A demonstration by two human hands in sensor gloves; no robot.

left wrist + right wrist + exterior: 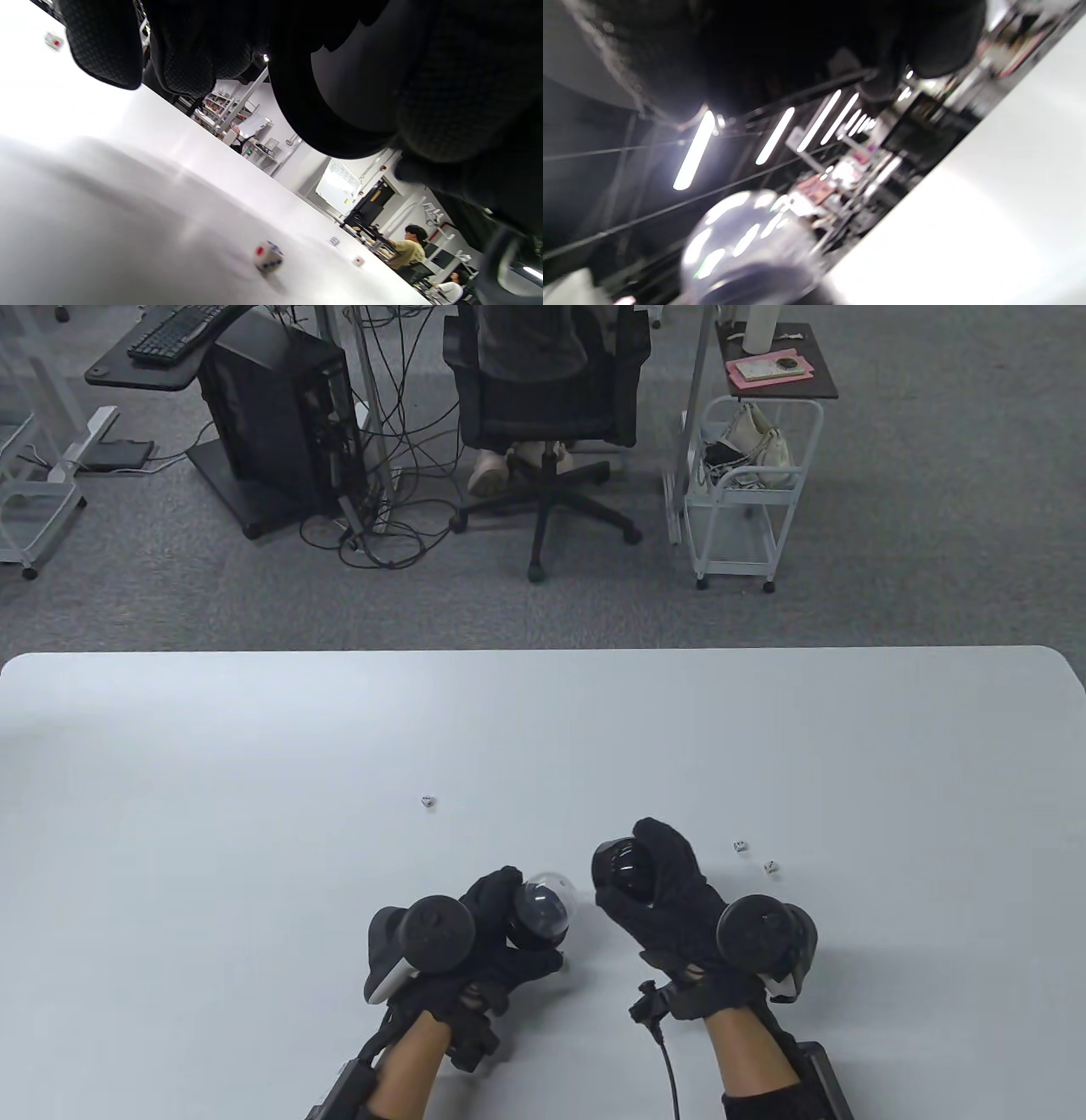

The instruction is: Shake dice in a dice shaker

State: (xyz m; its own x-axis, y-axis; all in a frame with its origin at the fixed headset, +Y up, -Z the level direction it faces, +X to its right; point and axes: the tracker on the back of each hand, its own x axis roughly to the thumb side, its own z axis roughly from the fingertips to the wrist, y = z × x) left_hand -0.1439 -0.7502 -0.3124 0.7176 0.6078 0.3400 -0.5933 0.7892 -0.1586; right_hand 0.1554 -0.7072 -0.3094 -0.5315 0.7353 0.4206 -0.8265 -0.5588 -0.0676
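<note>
The dice shaker is in two parts. My left hand [509, 920] holds the clear dome lid [550, 903] just above the table, near the front middle. My right hand [653, 869] grips the black shaker base [622, 865], tilted, a little to the right of the dome. One white die [428, 802] lies farther out on the left, and two dice [741, 845] [770, 866] lie right of my right hand. The left wrist view shows a die [268, 256] close by on the table, with two smaller ones beyond. The dome shows blurred in the right wrist view [746, 250].
The white table [254, 780] spans the view, its far edge toward the office floor. Beyond it stand an office chair [547, 415], a computer tower [280, 415] and a white cart [747, 492]. A cable [670, 1069] trails from my right wrist.
</note>
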